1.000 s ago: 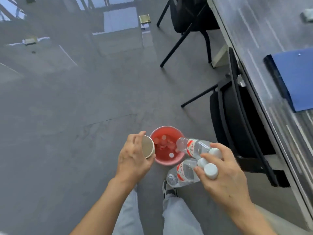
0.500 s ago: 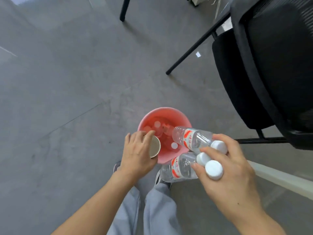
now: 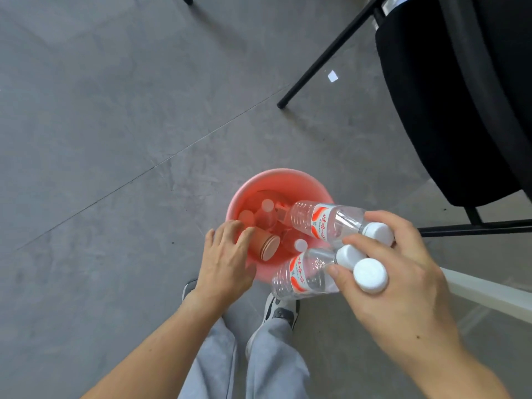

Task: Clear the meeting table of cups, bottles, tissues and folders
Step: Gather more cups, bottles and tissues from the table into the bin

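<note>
A pink bin (image 3: pixel 280 173) stands on the grey floor in front of my feet, with several capped bottles lying inside. My left hand (image 3: pixel 226 262) hovers at the bin's near left rim with its fingers spread. A stack of paper cups (image 3: pixel 266 246) lies on its side in the bin just off the thumb, and I cannot tell if the thumb touches it. My right hand (image 3: pixel 394 286) grips three clear water bottles by their white-capped necks. The upper bottle (image 3: pixel 319 218) hangs over the bin, a second bottle (image 3: pixel 302 276) sits at the near rim, and the third is hidden except for its cap (image 3: pixel 370 275).
A black chair (image 3: pixel 460 105) stands close on the right, with thin legs (image 3: pixel 325 56) reaching left over the floor and a base bar (image 3: pixel 472 229) beside my right hand. A white bar (image 3: pixel 489 295) runs along the lower right. My shoes (image 3: pixel 280 312) stand just below the bin.
My view has tipped down and closed in on the bin. My left hand brought the paper cups down into it and its fingers spread. The right hand still holds the bottles.
</note>
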### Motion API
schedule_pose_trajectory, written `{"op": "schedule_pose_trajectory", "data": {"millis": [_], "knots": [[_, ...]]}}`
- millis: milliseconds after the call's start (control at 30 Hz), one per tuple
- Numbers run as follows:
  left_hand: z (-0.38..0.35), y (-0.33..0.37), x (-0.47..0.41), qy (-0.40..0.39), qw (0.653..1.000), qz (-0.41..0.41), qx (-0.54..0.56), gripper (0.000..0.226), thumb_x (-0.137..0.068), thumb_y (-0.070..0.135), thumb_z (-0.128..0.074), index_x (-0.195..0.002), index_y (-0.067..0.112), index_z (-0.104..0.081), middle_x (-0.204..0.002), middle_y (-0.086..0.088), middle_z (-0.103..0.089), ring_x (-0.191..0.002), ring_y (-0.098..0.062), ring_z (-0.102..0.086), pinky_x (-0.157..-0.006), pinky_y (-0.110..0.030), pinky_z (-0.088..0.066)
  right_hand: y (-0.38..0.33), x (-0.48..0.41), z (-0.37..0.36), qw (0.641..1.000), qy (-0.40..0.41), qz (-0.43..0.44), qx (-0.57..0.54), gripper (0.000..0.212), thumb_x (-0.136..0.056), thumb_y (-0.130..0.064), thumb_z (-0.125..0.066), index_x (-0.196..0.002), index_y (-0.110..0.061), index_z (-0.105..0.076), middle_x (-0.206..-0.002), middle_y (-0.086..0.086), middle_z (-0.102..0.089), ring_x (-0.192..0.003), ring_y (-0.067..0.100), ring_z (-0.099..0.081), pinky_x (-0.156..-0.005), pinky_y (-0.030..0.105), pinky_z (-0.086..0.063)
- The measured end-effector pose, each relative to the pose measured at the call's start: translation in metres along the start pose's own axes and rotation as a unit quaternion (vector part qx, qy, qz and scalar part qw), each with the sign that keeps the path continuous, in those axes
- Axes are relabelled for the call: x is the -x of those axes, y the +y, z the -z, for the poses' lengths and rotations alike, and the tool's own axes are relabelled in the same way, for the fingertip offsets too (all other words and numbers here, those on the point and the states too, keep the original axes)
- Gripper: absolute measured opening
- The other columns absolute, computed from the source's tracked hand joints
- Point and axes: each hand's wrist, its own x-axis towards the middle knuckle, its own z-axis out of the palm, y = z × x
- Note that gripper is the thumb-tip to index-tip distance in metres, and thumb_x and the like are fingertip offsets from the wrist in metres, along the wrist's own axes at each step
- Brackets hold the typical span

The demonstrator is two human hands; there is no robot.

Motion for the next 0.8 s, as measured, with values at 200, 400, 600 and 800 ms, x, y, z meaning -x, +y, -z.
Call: {"op": "schedule_pose_trajectory", "data": {"millis": [200,400,600,800], "knots": [[0.000,-0.006,-0.008,0.057,0.979,0.150,0.127,0.063,-0.087,0.015,-0.066,-0.145,0.011,-0.042,-0.146,-0.022,-0.038,-0.129,-0.039,-0.043,-0.106,-0.047,-0.042,-0.007,-0.029,-0.022,1.000,0.021,0.019,0.012,0.028,-0.068,-0.041,-0.083,-0.092,-0.031,-0.072,-0.133,-0.010,-0.053,-0.088,0.025,-0.066,-0.065,0.040,-0.057],[-0.005,-0.011,-0.045,-0.020,0.939,0.263,0.222,0.046,-0.105,0.036,-0.041,-0.142,0.009,-0.038,-0.129,-0.020,-0.047,-0.116,-0.042,-0.050,-0.096,-0.047,-0.041,0.008,-0.064,-0.071,0.997,-0.016,0.019,0.070,0.035,-0.069,-0.048,-0.083,-0.100,-0.034,-0.072,-0.134,-0.010,-0.052,-0.088,0.027,-0.067,-0.063,0.035,-0.055],[-0.021,-0.024,-0.056,-0.022,0.947,0.240,0.211,0.023,-0.107,0.031,-0.034,-0.092,0.014,-0.033,-0.085,-0.007,-0.053,-0.081,-0.036,-0.052,-0.067,-0.040,-0.033,0.019,-0.081,-0.113,0.998,-0.023,0.036,0.056,0.035,-0.071,-0.050,-0.081,-0.101,-0.033,-0.073,-0.133,-0.009,-0.054,-0.093,0.025,-0.067,-0.066,0.026,-0.040],[-0.021,-0.025,-0.055,-0.008,0.945,0.222,0.242,0.024,-0.107,0.032,-0.033,-0.090,0.014,-0.031,-0.079,-0.007,-0.055,-0.073,-0.035,-0.051,-0.063,-0.043,-0.037,0.010,-0.095,-0.129,0.993,-0.072,0.074,0.050,0.037,-0.074,-0.051,-0.076,-0.106,-0.033,-0.073,-0.136,-0.007,-0.057,-0.101,0.027,-0.069,-0.075,0.037,-0.056]]}}
